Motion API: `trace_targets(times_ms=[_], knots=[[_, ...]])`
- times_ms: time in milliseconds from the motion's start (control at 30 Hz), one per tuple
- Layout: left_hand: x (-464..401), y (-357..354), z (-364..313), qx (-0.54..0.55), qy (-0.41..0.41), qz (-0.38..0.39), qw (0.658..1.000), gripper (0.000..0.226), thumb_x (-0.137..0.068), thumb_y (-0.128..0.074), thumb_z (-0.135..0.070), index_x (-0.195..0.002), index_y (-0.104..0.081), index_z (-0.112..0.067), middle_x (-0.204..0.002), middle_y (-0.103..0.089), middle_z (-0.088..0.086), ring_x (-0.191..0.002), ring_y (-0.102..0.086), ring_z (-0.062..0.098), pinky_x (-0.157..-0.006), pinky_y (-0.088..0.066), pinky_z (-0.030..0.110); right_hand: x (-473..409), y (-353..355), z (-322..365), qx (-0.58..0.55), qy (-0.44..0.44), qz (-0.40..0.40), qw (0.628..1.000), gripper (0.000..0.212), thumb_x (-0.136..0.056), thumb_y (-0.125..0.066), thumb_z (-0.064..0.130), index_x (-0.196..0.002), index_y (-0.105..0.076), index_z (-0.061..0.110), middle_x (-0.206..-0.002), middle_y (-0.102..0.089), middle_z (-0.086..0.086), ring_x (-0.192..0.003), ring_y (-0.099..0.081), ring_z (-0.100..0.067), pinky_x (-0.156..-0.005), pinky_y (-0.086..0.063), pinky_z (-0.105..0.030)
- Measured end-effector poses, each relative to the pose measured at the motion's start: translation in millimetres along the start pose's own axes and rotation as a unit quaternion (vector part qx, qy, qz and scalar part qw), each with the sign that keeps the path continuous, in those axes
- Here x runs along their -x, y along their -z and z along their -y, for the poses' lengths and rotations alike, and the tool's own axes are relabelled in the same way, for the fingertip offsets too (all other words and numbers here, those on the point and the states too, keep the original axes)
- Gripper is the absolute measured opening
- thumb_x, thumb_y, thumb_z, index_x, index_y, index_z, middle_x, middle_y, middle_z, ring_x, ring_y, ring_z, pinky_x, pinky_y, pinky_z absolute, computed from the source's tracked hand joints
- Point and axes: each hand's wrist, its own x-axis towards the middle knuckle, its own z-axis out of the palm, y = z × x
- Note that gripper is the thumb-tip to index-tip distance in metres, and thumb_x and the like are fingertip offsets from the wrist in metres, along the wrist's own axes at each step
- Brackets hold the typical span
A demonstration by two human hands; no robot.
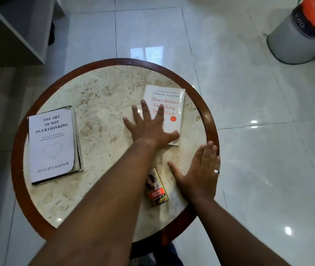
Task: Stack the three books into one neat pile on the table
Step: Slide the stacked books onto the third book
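A round marble table with a dark wooden rim is seen from above. Near its left edge a white book titled "The Art of Not Overthinking" lies flat. Near the far right edge a second white book, "Don't Believe Everything You Think", lies flat; the left hand is laid on its near left part, fingers spread. The right hand is pressed flat at the right edge, fingers together, thumb out. A small printed packet lies just beside it. A third book cannot be seen.
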Motion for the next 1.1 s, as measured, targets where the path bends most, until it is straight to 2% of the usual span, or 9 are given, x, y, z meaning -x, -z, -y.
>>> trace_targets(times_ms=[100, 200, 333, 433, 533, 667, 833, 1000, 1100], knots=[[1.1, 4.4, 36.4, -0.002, 0.018, -0.017, 1.000, 0.112, -0.063, -0.040, -0.092, -0.153, 0.005, -0.042, -0.160, 0.027, 0.016, -0.144, 0.023, 0.046, -0.110, 0.002, 0.073, 0.6, 0.3, 0.0, 0.004, 0.018, 0.004, 1.000, 0.119, -0.081, -0.023, 0.088, -0.159, -0.013, -0.001, -0.169, -0.005, -0.024, -0.158, -0.005, -0.038, -0.127, -0.003, -0.051], [7.2, 7.4, 41.3, 0.027, 0.064, -0.025, 0.997, 0.126, -0.049, -0.034, -0.101, -0.153, 0.001, -0.039, -0.159, 0.029, 0.018, -0.145, 0.018, 0.048, -0.110, -0.001, 0.073, -7.9, 2.5, -1.5, 0.019, 0.081, 0.030, 0.996, 0.117, -0.081, -0.018, 0.087, -0.160, -0.006, 0.002, -0.170, 0.002, -0.020, -0.158, 0.001, -0.035, -0.125, 0.007, -0.048], [5.8, 6.9, 20.5, 0.095, 0.147, -0.012, 0.984, 0.135, -0.046, -0.055, -0.095, -0.152, 0.006, -0.038, -0.159, 0.022, 0.026, -0.146, 0.013, 0.049, -0.111, -0.009, 0.072, -28.9, 5.2, -5.4, 0.044, 0.158, 0.069, 0.984, 0.117, -0.079, -0.011, 0.088, -0.160, 0.005, 0.006, -0.169, 0.015, -0.015, -0.157, 0.014, -0.029, -0.125, 0.012, -0.046], [2.2, 10.1, 21.6, 0.077, 0.187, -0.012, 0.979, 0.129, -0.051, -0.061, -0.088, -0.151, 0.005, -0.041, -0.154, -0.006, 0.028, -0.140, -0.012, 0.047, -0.106, -0.026, 0.062, -29.8, 2.3, -7.7, 0.042, 0.158, 0.069, 0.984, 0.115, -0.078, -0.009, 0.090, -0.158, 0.013, 0.010, -0.169, 0.019, -0.012, -0.157, 0.018, -0.027, -0.124, 0.015, -0.044], [7.8, 18.8, 36.8, 0.079, 0.220, -0.024, 0.972, 0.125, -0.051, -0.065, -0.084, -0.151, -0.003, -0.041, -0.132, -0.026, 0.021, -0.114, -0.032, 0.039, -0.088, -0.034, 0.048, -27.8, 2.4, -7.5, 0.033, 0.158, 0.066, 0.985, 0.115, -0.078, -0.005, 0.091, -0.158, 0.014, 0.010, -0.169, 0.018, -0.012, -0.157, 0.018, -0.027, -0.125, 0.014, -0.044], [21.1, 22.2, 43.0, 0.085, 0.233, -0.008, 0.969, 0.130, -0.050, -0.068, -0.084, -0.151, 0.002, -0.040, -0.132, -0.023, 0.020, -0.113, -0.034, 0.038, -0.091, -0.037, 0.048, -28.5, 3.1, -7.6, 0.030, 0.157, 0.069, 0.985, 0.116, -0.081, -0.013, 0.089, -0.160, 0.009, 0.008, -0.170, 0.018, -0.013, -0.157, 0.018, -0.027, -0.127, 0.008, -0.048], [28.4, 17.9, 43.0, 0.145, 0.243, 0.000, 0.959, 0.145, -0.035, -0.062, -0.094, -0.150, 0.009, -0.042, -0.129, -0.026, 0.021, -0.107, -0.038, 0.036, -0.088, -0.038, 0.046, -28.9, 2.2, -6.2, 0.045, 0.151, 0.073, 0.985, 0.117, -0.080, -0.011, 0.089, -0.160, 0.008, 0.007, -0.170, 0.016, -0.014, -0.157, 0.017, -0.027, -0.127, 0.010, -0.047], [39.9, 28.0, 68.3, 0.156, 0.229, -0.040, 0.960, 0.144, -0.035, -0.057, -0.097, -0.147, 0.016, -0.045, -0.129, -0.025, 0.020, -0.104, -0.038, 0.036, -0.085, -0.038, 0.045, -28.7, 2.0, -6.3, 0.057, 0.151, 0.078, 0.984, 0.121, -0.077, -0.001, 0.093, -0.160, 0.008, 0.006, -0.170, 0.017, -0.014, -0.157, 0.017, -0.028, -0.127, 0.008, -0.050], [49.3, 53.6, 104.9, 0.161, 0.240, -0.079, 0.954, 0.142, -0.032, -0.044, -0.101, -0.147, 0.016, -0.045, -0.135, -0.025, 0.021, -0.107, -0.041, 0.037, -0.085, -0.039, 0.044, -31.3, 5.6, 4.2, 0.049, 0.156, 0.088, 0.983, 0.124, -0.075, -0.002, 0.095, -0.160, 0.006, 0.005, -0.170, 0.015, -0.017, -0.157, 0.016, -0.030, -0.127, 0.007, -0.051]])
